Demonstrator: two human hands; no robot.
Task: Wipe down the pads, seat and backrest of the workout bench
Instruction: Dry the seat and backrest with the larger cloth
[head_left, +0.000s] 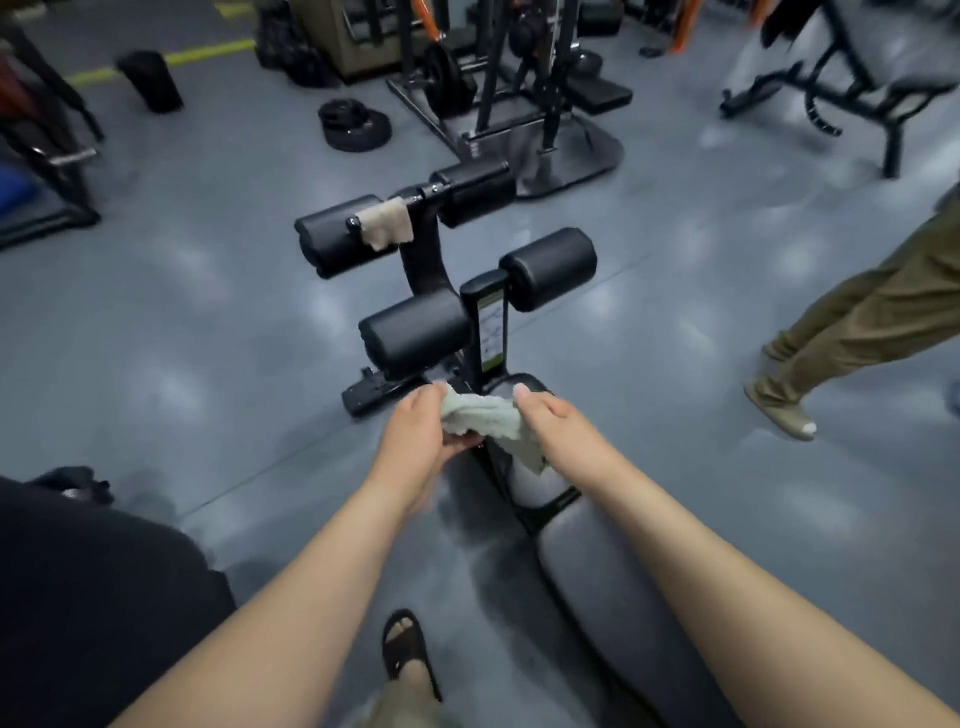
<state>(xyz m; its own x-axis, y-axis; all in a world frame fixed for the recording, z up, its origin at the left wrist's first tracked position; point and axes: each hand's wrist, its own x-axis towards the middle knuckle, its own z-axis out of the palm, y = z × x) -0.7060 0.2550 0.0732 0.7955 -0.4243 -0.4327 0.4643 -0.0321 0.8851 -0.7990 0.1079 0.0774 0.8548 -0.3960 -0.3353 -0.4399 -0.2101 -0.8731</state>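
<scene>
Both hands hold a pale green cloth (488, 418) bunched between them, just above the front end of the workout bench's seat (524, 486). The left hand (421, 431) has its fingers curled round the cloth's left end. The right hand (550, 415) grips the other end, thumb lying on top, and a loose corner hangs down over the seat. Behind the seat, toward the person, the grey backrest (613, 587) runs to the lower right. Ahead of the hands an upright post (488, 332) with a label carries the near left pad (415, 332) and the near right pad (550, 267). Farther on, a curved arm bears the far left pad (327, 241) and the far right pad (478, 189). A second, beige cloth (387, 222) is draped over the inner end of the far left pad. On the grey floor lie stacked weight plates (356, 124). A dark upright cylinder (150, 80) stands at the upper left, too blurred to tell whether it is a bin or what it holds. A sandalled foot (405, 649) shows below, and another person's trouser leg (857, 322) is at the right.
</scene>
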